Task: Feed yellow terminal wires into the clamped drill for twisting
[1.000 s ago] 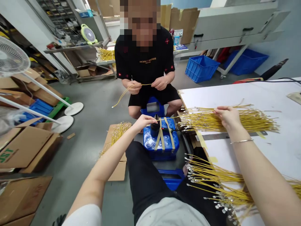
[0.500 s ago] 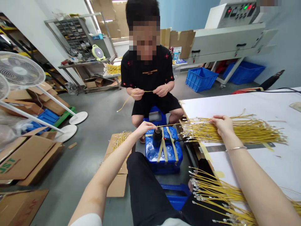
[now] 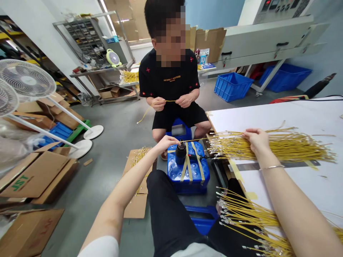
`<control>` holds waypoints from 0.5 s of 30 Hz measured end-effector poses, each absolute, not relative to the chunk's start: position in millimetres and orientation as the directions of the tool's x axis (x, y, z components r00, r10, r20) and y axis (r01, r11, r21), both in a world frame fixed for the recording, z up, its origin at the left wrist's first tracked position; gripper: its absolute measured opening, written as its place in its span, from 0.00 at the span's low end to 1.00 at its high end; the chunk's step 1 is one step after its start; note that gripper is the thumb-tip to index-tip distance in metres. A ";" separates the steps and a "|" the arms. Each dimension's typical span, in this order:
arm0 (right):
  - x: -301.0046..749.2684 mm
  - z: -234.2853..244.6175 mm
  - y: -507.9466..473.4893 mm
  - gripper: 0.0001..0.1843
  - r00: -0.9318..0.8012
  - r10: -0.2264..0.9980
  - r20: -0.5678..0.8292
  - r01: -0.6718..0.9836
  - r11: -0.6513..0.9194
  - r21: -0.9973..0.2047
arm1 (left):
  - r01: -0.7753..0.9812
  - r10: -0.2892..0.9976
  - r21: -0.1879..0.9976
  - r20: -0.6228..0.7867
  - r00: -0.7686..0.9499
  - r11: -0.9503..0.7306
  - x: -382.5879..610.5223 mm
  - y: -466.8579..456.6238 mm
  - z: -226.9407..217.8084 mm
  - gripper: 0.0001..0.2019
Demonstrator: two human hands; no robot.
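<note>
My left hand (image 3: 166, 143) pinches a thin yellow wire (image 3: 194, 139) just beside a black cylindrical device (image 3: 181, 152). That device stands on a blue plastic crate (image 3: 187, 180), held by tan tape. My right hand (image 3: 255, 140) lies closed over a large bundle of yellow wires (image 3: 286, 148) with metal terminals at their left ends. The bundle rests on a white table (image 3: 284, 116). Beneath my right forearm, a second spread of terminated yellow wires (image 3: 249, 217) lies over the table edge.
A seated person (image 3: 170, 84) opposite holds a yellow wire in both hands. A steel ruler (image 3: 276, 165) lies on the table. Cardboard (image 3: 136, 200) with loose wires lies on the floor. Blue crates (image 3: 233, 86), boxes (image 3: 34, 178) and floor fans (image 3: 26, 80) stand around.
The view has tilted and shifted slightly. My right hand has slid a little along the bundle toward the terminals. My left hand still pinches the wire. The seated person's head has lifted.
</note>
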State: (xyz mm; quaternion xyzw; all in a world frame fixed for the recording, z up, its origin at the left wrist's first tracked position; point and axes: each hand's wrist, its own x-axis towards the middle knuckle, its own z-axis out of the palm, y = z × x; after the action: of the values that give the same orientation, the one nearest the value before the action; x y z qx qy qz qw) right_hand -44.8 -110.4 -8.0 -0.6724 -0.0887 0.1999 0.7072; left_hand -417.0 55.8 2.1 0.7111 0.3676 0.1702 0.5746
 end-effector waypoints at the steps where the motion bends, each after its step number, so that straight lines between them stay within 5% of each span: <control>1: -45.0 -8.2 -110.2 0.14 0.907 0.398 -0.138 -0.158 0.018 -0.987 | 0.324 0.716 0.944 -0.182 0.674 -0.066 -416.6 55.6 2.2 0.12; 15: -45.0 -8.5 -111.5 0.13 0.905 0.403 -0.137 -0.160 0.025 -0.987 | 0.353 0.722 0.932 -0.189 0.666 -0.082 -417.2 52.3 6.6 0.10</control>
State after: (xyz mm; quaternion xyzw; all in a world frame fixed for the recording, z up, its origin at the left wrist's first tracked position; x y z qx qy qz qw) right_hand -45.0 -111.5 -8.5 -0.6693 -0.0909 0.1984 0.7102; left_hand -417.2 52.3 6.6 0.7172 0.3748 0.1633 0.5643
